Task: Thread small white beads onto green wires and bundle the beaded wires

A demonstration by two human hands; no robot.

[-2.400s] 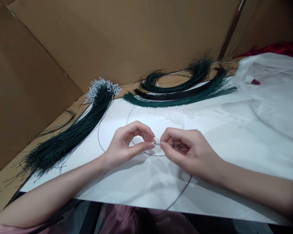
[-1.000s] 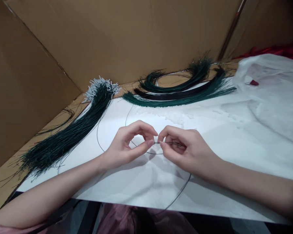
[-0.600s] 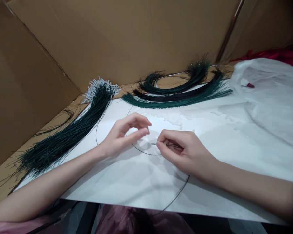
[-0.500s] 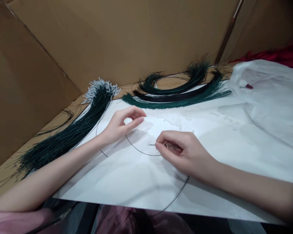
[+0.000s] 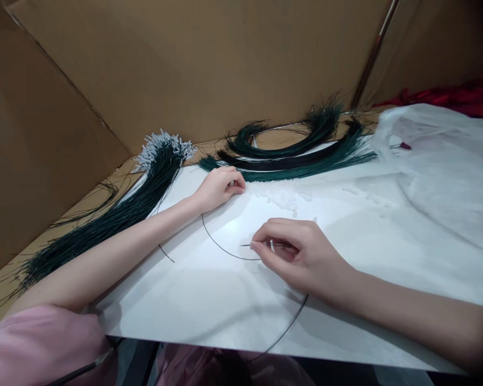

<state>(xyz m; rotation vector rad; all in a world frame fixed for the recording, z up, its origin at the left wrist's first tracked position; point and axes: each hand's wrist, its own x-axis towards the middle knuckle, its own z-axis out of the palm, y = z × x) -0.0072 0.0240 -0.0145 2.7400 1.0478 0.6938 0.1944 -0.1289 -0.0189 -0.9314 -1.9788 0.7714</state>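
Your left hand [image 5: 216, 190] curls at the grainy white pile [image 5: 280, 197], grip unclear, and in front of this pile your right hand [image 5: 306, 252] pinches thin, dark wire [image 5: 245, 245].

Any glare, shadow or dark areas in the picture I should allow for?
Head view: a bright patch whitens the white sheet between the left hand and right hand, and the white granules barely stand out; head view again: soft shadows fall near both hands, and the right edge goes dark.
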